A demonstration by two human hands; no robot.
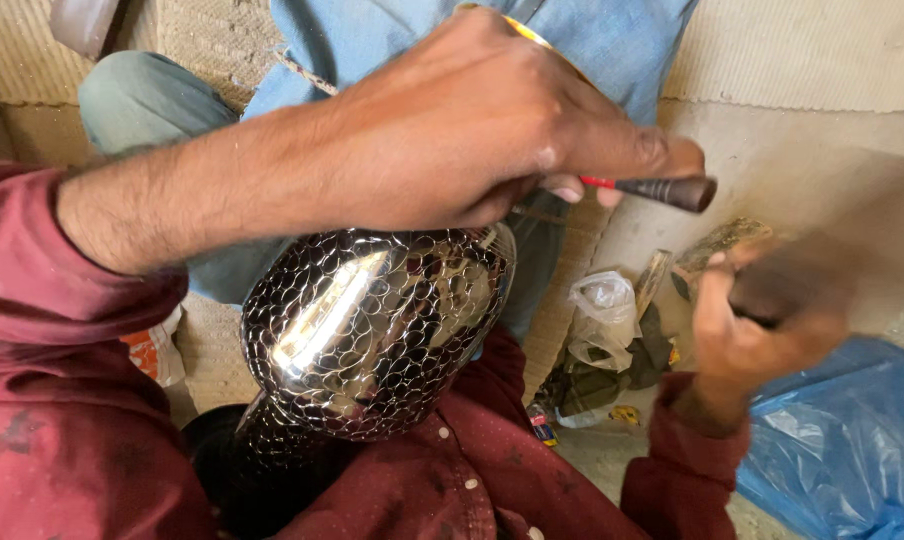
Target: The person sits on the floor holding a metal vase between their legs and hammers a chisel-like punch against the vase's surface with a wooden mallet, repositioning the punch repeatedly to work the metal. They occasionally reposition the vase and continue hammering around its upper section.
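here the left hand (pixel 472 120) pinches a dark-tipped tool (pixel 662 190) above the hammered metal vessel (pixel 372 330).

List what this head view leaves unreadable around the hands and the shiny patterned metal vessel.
- Right hand: motion-blurred, so what it grips cannot be told.
- Dark-handled tool: its working end is hidden under the left hand.
- Metal vessel: its top is covered by the left hand, its base lost in shadow against the red shirt.
- Blue plastic bag: cut off by the right and bottom edges.
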